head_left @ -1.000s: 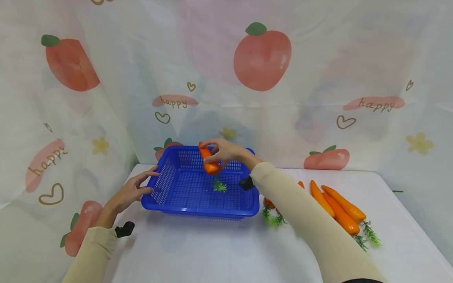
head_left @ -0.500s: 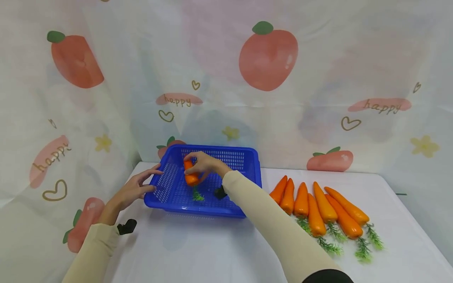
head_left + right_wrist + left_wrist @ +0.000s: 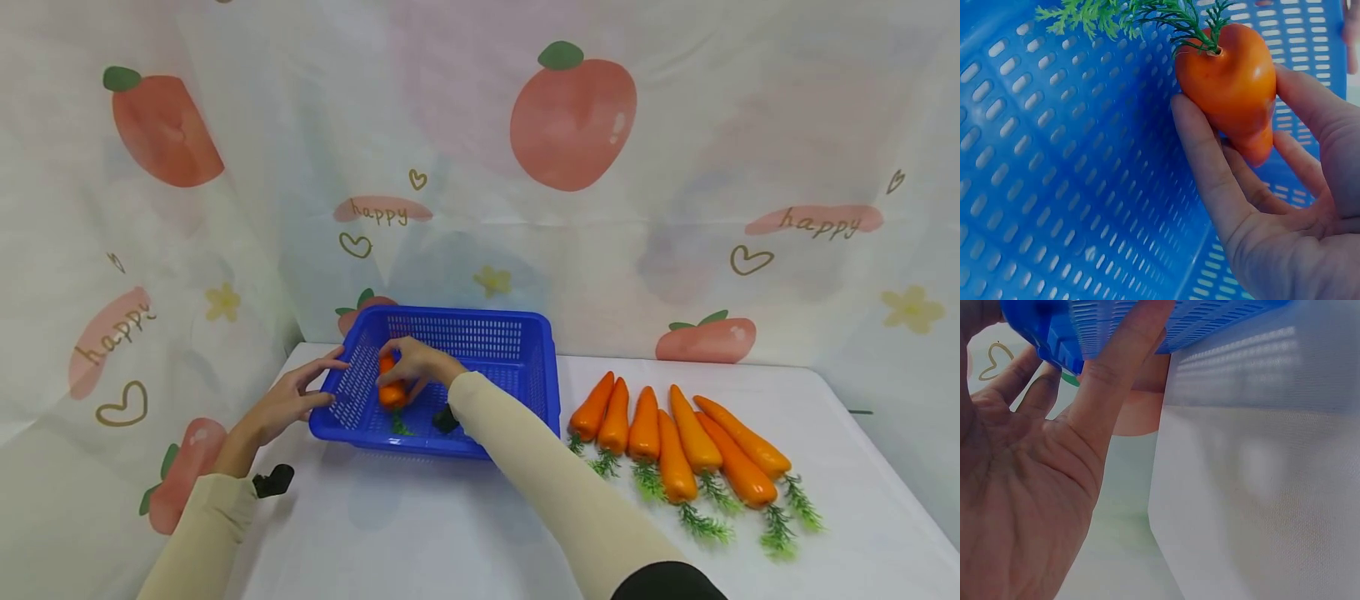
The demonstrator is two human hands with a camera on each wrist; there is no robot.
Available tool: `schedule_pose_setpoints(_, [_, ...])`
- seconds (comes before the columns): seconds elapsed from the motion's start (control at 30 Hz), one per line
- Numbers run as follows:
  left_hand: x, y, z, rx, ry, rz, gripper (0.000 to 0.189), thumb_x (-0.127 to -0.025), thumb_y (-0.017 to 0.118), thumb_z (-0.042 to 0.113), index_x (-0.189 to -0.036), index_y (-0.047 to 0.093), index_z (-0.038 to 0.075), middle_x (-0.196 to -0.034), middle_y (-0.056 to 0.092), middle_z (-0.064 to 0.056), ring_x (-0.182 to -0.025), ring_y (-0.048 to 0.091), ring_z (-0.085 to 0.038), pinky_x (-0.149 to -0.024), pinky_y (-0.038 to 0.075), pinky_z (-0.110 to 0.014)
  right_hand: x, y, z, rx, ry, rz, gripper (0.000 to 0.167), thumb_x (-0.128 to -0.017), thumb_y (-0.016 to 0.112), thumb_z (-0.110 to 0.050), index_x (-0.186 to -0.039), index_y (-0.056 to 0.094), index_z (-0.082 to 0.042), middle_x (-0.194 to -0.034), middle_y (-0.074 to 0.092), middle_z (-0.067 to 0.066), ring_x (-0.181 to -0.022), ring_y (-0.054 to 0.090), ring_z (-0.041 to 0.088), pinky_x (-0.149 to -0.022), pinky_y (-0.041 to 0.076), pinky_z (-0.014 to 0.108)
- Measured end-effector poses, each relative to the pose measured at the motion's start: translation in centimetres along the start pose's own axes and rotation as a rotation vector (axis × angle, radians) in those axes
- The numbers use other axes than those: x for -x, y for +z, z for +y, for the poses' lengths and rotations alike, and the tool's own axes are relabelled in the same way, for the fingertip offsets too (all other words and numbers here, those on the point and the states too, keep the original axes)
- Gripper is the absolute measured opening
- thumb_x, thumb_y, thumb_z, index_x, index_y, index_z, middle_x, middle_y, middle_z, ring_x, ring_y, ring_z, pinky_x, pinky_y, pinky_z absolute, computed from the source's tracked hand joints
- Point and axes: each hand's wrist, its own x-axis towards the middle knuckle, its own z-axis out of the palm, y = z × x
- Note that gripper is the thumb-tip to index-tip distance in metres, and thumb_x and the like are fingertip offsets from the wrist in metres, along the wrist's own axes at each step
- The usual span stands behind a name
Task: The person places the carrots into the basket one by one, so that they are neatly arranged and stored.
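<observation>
Inside the blue plastic basket [image 3: 525, 333], near its left wall, my right hand [image 3: 420, 362] holds an orange carrot [image 3: 392, 397] between thumb and fingers. The right wrist view shows the carrot's [image 3: 1235, 75] broad end up close, its green leafy top [image 3: 1172, 15] spreading over the perforated wall and its narrow tip running back between my fingers. My left hand [image 3: 281, 404] touches the basket's left rim with fairly straight fingers. From the left wrist, the thumb [image 3: 1113, 369] overlaps the outer side of the basket [image 3: 1210, 325], while other fingers hang loosely below it.
Several carrots [image 3: 675, 458] with green tops lie fanned out on the white table [image 3: 420, 525], right of the basket and beyond my right sleeve [image 3: 555, 483]. A fruit-printed cloth [image 3: 465, 125] hangs close behind the basket and along the left side.
My right hand has carried the carrot leftward and down into the basket, towards its left wall. The right forearm has uncovered more of the carrots. My left hand stays at the rim.
</observation>
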Motion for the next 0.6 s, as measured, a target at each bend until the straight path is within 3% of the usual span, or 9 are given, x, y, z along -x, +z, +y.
schedule_pose_setpoints(0.6, [-0.08, -0.1, -0.11, -0.012, -0.016, 0.011, 0.054, -0.099, 0.061, 0.007, -0.151, 0.047, 0.008, -0.173, 0.014, -0.005, -0.148, 0.017, -0.06, -0.086, 0.059, -0.058, -0.04, 1.05, 0.21, 0.03, 0.052, 0.018, 0.058, -0.091, 0.08, -0.016, -0.142, 0.051, -0.011, -0.113, 0.056, 0.015, -0.089, 0.07, 0.034, -0.071, 0.063, 0.048])
